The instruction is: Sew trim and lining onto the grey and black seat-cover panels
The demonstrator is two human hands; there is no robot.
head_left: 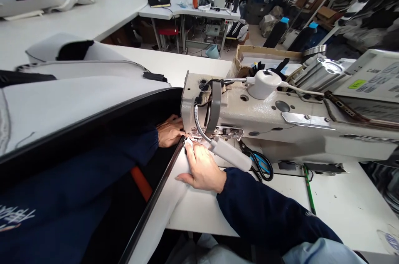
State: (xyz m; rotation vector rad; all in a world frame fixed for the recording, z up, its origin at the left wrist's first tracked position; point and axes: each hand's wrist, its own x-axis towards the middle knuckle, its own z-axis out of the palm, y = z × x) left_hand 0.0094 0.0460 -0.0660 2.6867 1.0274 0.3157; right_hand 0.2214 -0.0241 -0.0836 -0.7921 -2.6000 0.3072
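Note:
A large fabric piece [77, 97], pale grey outside and black inside with a dark bound edge, curves around the sewing machine head [199, 102]. My left hand [170, 132] reaches inside the piece, its fingers closed at the edge beside the needle area and partly hidden by the machine. On the near side my right hand [204, 168] grips the bound edge just in front of the presser foot, fingers bent over it and thumb lying on the pale fabric. The needle itself is hidden. A lamp on a flexible neck [230, 156] hangs just over my right hand.
Black-handled scissors [262, 166] lie under the machine arm, right of my right hand. A green strip [309, 191] lies on the white table [352, 201]. Behind the machine stand a cardboard box [238, 58] and a control panel [368, 77]. Another worktable [187, 8] is farther back.

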